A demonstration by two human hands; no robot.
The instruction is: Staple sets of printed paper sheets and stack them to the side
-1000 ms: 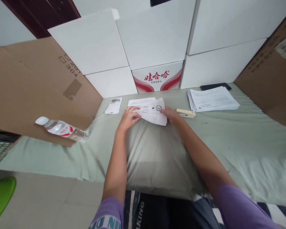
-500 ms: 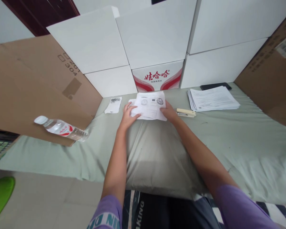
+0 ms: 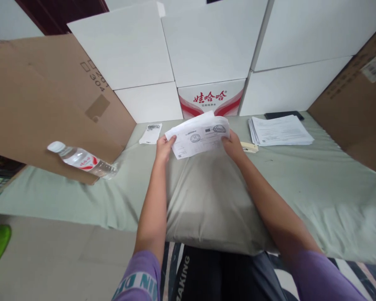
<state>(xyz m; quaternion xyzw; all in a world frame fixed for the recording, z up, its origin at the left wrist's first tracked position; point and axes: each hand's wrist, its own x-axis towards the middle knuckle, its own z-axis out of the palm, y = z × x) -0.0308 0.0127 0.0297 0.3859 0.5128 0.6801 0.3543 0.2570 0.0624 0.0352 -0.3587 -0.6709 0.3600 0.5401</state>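
Observation:
Several printed paper sheets, stamped with round and oval marks, are held up between my two hands, tilted toward me. My left hand pinches their left edge, thumb on top. At the right edge, my right hand grips them the same way, its fingers hidden behind the paper. The sheets are slightly fanned, with a second edge showing along the top. Just beyond my right hand lies a cream stapler, partly covered by that hand. A small white sheet with dark marks lies to the left of my left hand.
A stack of printed papers lies at the right, with a black phone behind it. A water bottle leans by the cardboard on the left. White boxes wall off the back of the green cloth.
Both hands have lifted the sheets off the cloth and tilted them. My left hand has gone from spread fingers on the sheets to pinching their edge. The view has shifted slightly.

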